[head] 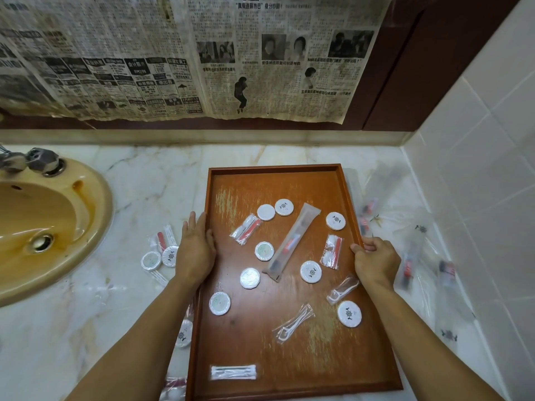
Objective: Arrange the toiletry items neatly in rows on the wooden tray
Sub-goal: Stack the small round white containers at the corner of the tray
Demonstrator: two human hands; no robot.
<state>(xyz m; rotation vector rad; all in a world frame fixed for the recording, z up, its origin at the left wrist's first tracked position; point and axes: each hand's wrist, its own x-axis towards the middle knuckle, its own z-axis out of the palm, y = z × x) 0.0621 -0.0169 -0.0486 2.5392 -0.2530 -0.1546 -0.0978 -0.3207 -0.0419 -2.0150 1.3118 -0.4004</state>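
Note:
A wooden tray [289, 172] lies on the marble counter. My left hand [196, 250] rests on its left rim, thumb over the edge and fingers straight. My right hand [376, 260] grips the right rim with curled fingers. Scattered inside are several round white soaps [265, 212], a long toothbrush packet [292, 241], cotton-swab packets [246, 230] and floss-pick packets [293, 322]. Another swab packet [233, 371] lies near the tray's front edge.
A yellowish sink [43, 227] with a tap [37, 160] sits at the left. More soaps and packets [160, 256] lie on the counter left of the tray; clear packets [411, 267] are strewn to the right by the tiled wall. Newspaper [188, 59] covers the back.

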